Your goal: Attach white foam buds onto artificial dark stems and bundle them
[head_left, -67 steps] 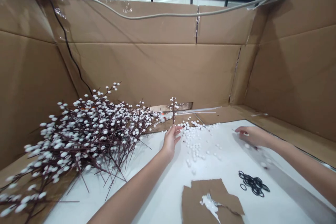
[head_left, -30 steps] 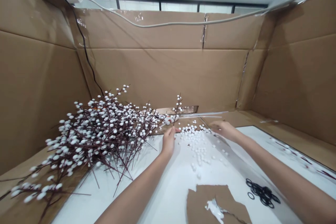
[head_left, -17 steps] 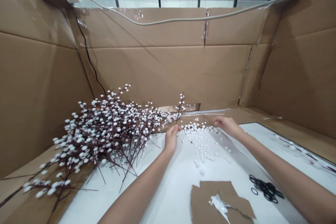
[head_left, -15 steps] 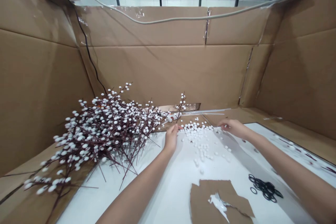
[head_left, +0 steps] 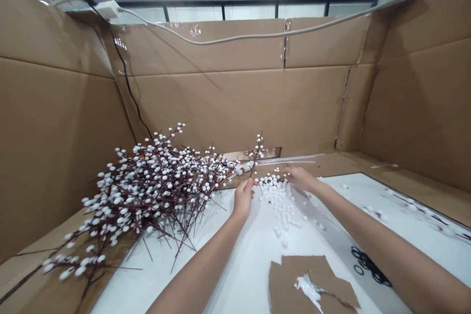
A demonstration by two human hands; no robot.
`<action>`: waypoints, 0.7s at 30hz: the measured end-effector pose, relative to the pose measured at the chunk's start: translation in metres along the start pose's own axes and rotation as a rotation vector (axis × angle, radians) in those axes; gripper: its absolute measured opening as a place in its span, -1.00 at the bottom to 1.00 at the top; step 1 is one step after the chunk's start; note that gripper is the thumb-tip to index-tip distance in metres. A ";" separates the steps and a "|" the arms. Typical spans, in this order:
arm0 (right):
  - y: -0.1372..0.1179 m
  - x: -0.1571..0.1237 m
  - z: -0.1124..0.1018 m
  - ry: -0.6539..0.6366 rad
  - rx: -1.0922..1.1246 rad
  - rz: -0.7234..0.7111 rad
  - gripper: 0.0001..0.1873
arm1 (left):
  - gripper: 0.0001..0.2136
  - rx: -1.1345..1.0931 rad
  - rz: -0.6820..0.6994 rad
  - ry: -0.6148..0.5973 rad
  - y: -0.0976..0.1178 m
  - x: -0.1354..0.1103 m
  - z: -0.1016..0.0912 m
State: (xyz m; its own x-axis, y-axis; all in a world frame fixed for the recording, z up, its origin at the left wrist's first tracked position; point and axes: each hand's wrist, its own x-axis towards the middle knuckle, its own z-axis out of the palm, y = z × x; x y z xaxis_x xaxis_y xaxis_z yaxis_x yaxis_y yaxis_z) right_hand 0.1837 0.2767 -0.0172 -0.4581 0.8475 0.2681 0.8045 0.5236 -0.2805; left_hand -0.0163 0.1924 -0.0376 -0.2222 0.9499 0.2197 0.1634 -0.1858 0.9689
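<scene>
On the white counter (head_left: 228, 265), your left hand (head_left: 243, 199) pinches an upright berry twig (head_left: 254, 157) just left of the foam balls (head_left: 274, 194), while your loosely spread right hand (head_left: 300, 179) touches their right edge.

White sheet (head_left: 250, 265): foam balls (head_left: 274, 196), black rubber rings (head_left: 368, 265), torn cardboard (head_left: 285, 284), white-budded branches (head_left: 147, 191).
</scene>
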 end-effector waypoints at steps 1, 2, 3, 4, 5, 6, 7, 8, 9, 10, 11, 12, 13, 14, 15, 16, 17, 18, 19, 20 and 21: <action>-0.006 0.007 0.007 0.017 0.010 0.010 -0.73 | -0.72 0.012 0.012 0.013 0.000 0.001 -0.001; -0.011 0.012 0.013 0.032 0.019 0.025 -0.73 | -0.73 0.022 0.023 0.025 -0.001 0.001 -0.001; -0.015 0.015 0.019 0.043 0.030 0.045 -0.73 | -0.73 0.031 0.033 0.035 -0.002 0.002 -0.002; -0.017 0.018 0.023 0.052 0.041 0.069 -0.73 | -0.73 0.038 0.041 0.043 -0.003 0.003 -0.002; -0.018 0.019 0.027 0.060 0.053 0.096 -0.74 | -0.73 0.045 0.047 0.048 -0.003 0.003 -0.003; -0.019 0.019 0.030 0.069 0.069 0.120 -0.73 | -0.73 0.049 0.053 0.051 -0.004 0.004 -0.003; -0.019 0.018 0.032 0.079 0.087 0.144 -0.73 | -0.73 0.053 0.057 0.056 -0.004 0.005 -0.003; -0.019 0.018 0.034 0.089 0.109 0.165 -0.73 | -0.74 0.055 0.061 0.059 -0.004 0.005 -0.003; -0.018 0.017 0.035 0.100 0.133 0.182 -0.73 | -0.74 0.056 0.063 0.062 -0.004 0.005 -0.003; -0.017 0.016 0.035 0.112 0.161 0.197 -0.73 | -0.74 0.056 0.064 0.065 -0.004 0.005 -0.003; -0.016 0.016 0.036 0.124 0.190 0.208 -0.72 | -0.74 0.056 0.064 0.067 -0.004 0.005 -0.003; -0.015 0.015 0.035 0.138 0.222 0.217 -0.72 | -0.73 0.056 0.061 0.070 -0.004 0.005 -0.003; -0.014 0.015 0.035 0.153 0.254 0.225 -0.72 | -0.73 0.055 0.058 0.072 -0.003 0.004 -0.003; -0.013 0.015 0.033 0.169 0.287 0.230 -0.72 | -0.73 0.054 0.054 0.074 -0.003 0.004 -0.003; -0.011 0.014 0.031 0.183 0.321 0.235 -0.72 | -0.73 0.052 0.052 0.076 -0.003 0.004 -0.003; -0.009 0.013 0.028 0.192 0.357 0.238 -0.71 | -0.72 0.049 0.050 0.078 -0.003 0.004 -0.003; -0.007 0.012 0.024 0.195 0.393 0.237 -0.71 | -0.72 0.045 0.049 0.078 -0.003 0.004 -0.004; -0.005 0.009 0.020 0.191 0.429 0.234 -0.70 | -0.72 0.039 0.050 0.077 -0.004 0.004 -0.004; -0.002 0.005 0.016 0.181 0.465 0.227 -0.69 | -0.72 0.033 0.052 0.074 -0.004 0.005 -0.004; 0.001 0.000 0.011 0.168 0.497 0.220 -0.69 | -0.71 0.027 0.056 0.069 -0.005 0.005 -0.004; 0.004 -0.006 0.007 0.155 0.524 0.212 -0.69 | -0.71 0.020 0.060 0.064 -0.006 0.006 -0.004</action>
State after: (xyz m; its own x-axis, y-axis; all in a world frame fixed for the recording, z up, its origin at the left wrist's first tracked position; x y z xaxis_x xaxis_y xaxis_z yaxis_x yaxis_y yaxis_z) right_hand 0.1868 0.2740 -0.0262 -0.2155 0.9365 0.2767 0.5598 0.3506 -0.7508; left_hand -0.0223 0.1981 -0.0418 -0.2722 0.9191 0.2849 0.1976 -0.2364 0.9514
